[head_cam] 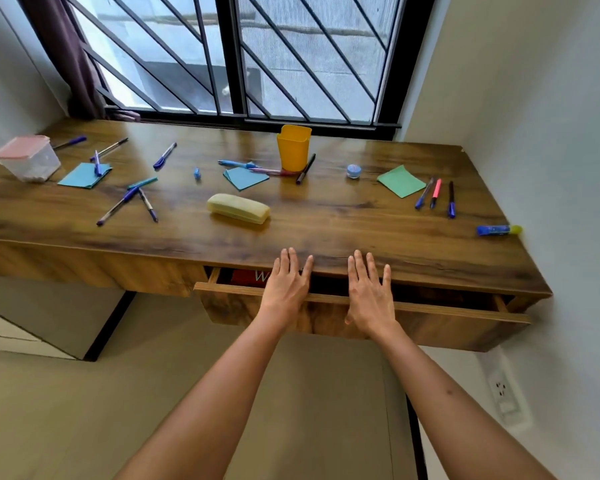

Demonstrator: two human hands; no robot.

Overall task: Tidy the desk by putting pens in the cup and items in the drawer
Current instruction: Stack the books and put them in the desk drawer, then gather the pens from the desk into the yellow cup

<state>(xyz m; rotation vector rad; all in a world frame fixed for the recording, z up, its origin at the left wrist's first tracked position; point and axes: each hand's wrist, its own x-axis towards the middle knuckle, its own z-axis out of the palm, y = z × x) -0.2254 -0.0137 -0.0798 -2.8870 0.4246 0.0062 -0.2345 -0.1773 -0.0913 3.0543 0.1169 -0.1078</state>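
Note:
A yellow cup (293, 147) stands upright at the back middle of the wooden desk (326, 230). Several pens lie scattered: a crossed group at the left (129, 200), a black one (305, 168) beside the cup, and three at the right (436, 192). A pale yellow case (238, 208) lies in the middle. The drawer (430, 308) under the desk's front edge is slightly pulled out. My left hand (286, 282) and my right hand (369, 289) hover flat over the drawer's front, fingers apart, holding nothing.
A clear box with a pink lid (26, 157) sits at the far left. Blue paper pads (84, 175) (245, 177), a green pad (400, 181), a small round jar (353, 170) and a glue stick (497, 230) lie on the desk. Walls close in the right side.

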